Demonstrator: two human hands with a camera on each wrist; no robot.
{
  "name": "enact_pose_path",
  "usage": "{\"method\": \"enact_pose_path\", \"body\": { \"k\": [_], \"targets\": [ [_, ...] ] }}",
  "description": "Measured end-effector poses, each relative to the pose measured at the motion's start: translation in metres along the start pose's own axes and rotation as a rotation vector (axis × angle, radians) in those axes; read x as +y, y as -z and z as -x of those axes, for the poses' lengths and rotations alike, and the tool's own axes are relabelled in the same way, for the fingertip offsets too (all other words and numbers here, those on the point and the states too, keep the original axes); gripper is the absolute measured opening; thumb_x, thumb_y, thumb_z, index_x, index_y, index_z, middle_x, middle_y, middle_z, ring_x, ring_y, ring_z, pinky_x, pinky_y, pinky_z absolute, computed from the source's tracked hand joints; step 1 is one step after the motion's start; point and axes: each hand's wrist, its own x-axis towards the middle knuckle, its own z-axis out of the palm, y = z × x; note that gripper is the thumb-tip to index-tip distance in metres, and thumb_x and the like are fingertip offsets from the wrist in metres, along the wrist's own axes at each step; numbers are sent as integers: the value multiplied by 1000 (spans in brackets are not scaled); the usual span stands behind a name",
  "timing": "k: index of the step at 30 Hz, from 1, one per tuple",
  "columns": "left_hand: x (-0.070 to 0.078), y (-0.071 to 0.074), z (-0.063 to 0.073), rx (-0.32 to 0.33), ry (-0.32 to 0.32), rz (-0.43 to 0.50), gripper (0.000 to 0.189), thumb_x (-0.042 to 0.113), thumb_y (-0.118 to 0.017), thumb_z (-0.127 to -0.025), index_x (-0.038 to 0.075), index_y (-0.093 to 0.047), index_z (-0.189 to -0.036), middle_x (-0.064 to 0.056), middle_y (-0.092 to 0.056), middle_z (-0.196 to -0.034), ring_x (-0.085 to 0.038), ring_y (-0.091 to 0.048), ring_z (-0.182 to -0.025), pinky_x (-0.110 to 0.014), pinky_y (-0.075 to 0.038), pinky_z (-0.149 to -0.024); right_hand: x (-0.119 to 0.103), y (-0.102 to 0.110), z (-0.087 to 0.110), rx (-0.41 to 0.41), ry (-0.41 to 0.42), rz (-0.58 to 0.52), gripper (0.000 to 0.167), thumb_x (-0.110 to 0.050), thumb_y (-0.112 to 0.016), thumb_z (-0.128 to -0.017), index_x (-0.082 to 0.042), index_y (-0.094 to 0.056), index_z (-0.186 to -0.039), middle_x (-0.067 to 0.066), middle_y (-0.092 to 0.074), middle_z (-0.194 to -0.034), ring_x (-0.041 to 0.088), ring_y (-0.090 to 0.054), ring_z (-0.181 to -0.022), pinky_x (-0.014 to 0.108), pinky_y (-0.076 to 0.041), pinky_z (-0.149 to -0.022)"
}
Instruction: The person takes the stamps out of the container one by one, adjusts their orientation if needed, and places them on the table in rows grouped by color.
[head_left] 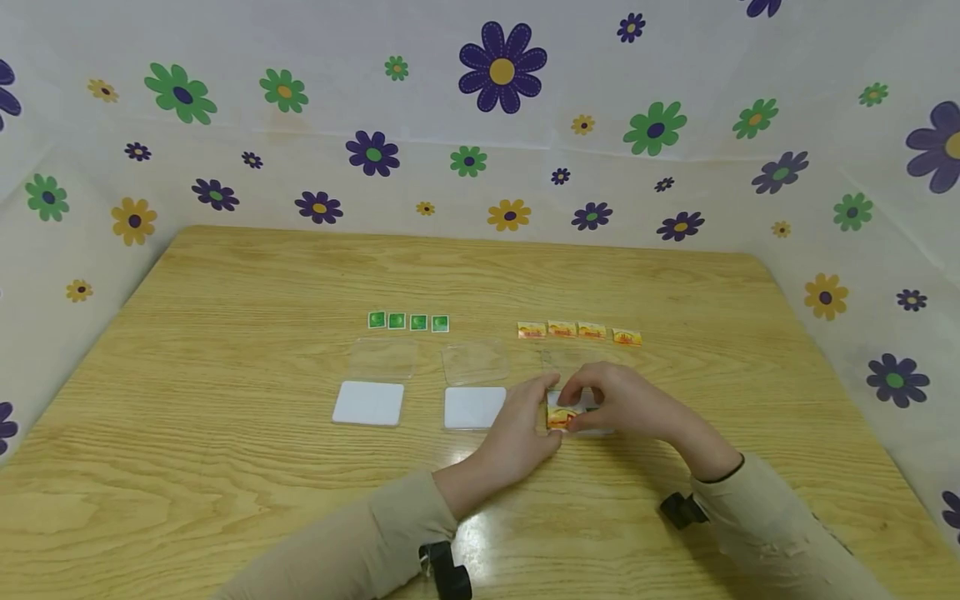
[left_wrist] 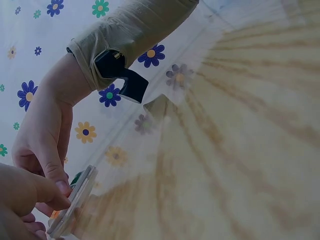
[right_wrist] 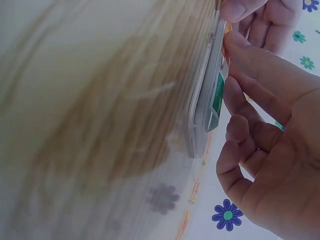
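We judge the step in hand to be seating a yellow piece (head_left: pixel 557 418) on the rightmost white slab (right_wrist: pixel 204 111). It lies at the slab's left end, where the right hand (head_left: pixel 633 404) pinches it in a narrow grip of thumb and forefinger. The left hand (head_left: pixel 517 433) steadies the same slab, its grip spread between thumb and fingers at the left edge. A green piece (right_wrist: pixel 218 95) lies toward the slab's other end. The next move, as we read it, calls for lining up the yellow edges and pressing them flat without nudging the green one (its free edge seems slightly raised).

The slab is smooth and matt with rounded corners, and we see a clear, glossy rim round it. Two more, the left white slab (head_left: pixel 368 403) and the middle white slab (head_left: pixel 472 407), carry no print. Clear covers (head_left: pixel 382 358) sit behind them, almost lost against the streaky wood grain of the table (head_left: pixel 247 333). Farther back lie four small green squares (head_left: pixel 397 321) and four thin yellow rectangles (head_left: pixel 562 329).
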Motion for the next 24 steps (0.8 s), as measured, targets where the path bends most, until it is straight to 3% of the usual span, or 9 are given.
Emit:
{"method": "enact_pose_path", "body": {
  "k": [6,17,24],
  "targets": [
    [-2,-1,0,-17,2,-34,63,4,-66,-85,0,-39,-141,-11,-44,-142,-26,-34,-133,-38,-32,-109,-2,0,-1,0,-2,13,17,-16,-79,-78,-14,-71,-93,-5,-63,-92,15,-55,-83,31,-49,-72],
    [-2,-1,0,-35,19,-16,63,4,-66,-86,1,-37,-142,-10,-42,-143,-24,-32,-135,-39,-31,-110,-1,0,0,0,19,33,14,-15,-77,-80,-14,-71,-93,-6,-63,-92,15,-55,-80,29,-49,-69],
    [-1,0,0,-39,19,-21,64,4,-66,-85,0,-37,-142,-11,-42,-143,-25,-32,-134,-39,-30,-110,-1,9,4,33,-29,27,16,-13,-76,-82,-13,-70,-96,-5,-63,-95,16,-51,-77,29,-47,-65]
  ]
}}
